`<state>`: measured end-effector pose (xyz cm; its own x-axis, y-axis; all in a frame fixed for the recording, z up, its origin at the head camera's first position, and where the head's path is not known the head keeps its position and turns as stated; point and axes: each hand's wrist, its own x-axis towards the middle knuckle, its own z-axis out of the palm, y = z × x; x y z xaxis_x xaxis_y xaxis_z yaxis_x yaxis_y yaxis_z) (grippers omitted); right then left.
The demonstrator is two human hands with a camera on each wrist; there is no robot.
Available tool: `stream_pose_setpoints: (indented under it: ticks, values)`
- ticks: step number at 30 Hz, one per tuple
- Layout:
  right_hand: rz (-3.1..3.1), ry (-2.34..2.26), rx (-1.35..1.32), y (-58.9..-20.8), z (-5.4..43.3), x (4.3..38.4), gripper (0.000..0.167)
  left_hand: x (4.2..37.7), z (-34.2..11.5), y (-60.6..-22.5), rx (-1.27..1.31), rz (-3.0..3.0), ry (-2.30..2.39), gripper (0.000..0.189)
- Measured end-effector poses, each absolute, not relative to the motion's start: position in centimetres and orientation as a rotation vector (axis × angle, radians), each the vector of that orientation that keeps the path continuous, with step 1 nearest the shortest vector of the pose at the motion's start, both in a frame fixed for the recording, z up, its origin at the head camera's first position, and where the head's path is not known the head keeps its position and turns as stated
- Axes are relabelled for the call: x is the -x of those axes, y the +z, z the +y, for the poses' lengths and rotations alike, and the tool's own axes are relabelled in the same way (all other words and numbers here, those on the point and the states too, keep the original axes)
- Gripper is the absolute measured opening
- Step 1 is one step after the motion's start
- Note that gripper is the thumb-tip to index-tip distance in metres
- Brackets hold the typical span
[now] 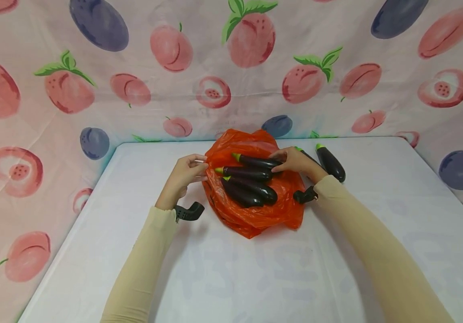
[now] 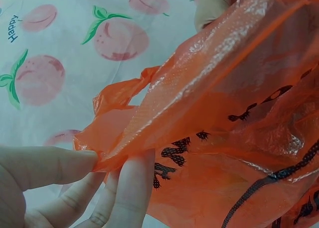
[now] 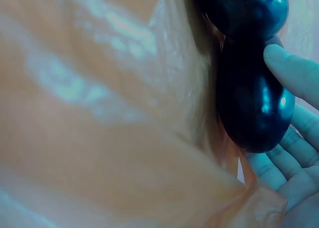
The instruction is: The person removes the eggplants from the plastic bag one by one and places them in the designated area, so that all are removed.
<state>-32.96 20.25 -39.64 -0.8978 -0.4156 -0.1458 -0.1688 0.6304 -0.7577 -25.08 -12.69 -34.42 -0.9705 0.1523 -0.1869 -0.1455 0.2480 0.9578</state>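
At 9 o'clock, the bag (image 1: 251,222) is pinched by its edge in the left hand (image 1: 183,174); a wide mouth is advised. Four eggplants (image 1: 251,173) are gathered mid-bag. At 2 o'clock, one's blunt end is gripped by the right hand (image 1: 297,161); loose film is best avoided. Beyond, two more eggplants (image 1: 332,165) are seen tabletop.

Cannot see the lower part of the green-stemmed, dark-purple eggplant (image 1: 310,156) right of the head view's centre, hidden behind the right hand (image 1: 296,161). Cannot follow either beige sleeve (image 1: 137,271) below the bottom edge. Cannot read the black print (image 2: 174,152) on the orange plastic bag (image 2: 199,96), cut off at the left wrist view's right edge.
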Motion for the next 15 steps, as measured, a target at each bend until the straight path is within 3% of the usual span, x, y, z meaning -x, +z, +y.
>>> stream_pose_setpoints:
  ticks: [15]
  values:
    - [2.581, -1.053, 0.515, -39.46, 20.28, 33.09, 0.045, 24.98, -12.81, -34.36, -0.016, 2.274, 1.789, 0.035]
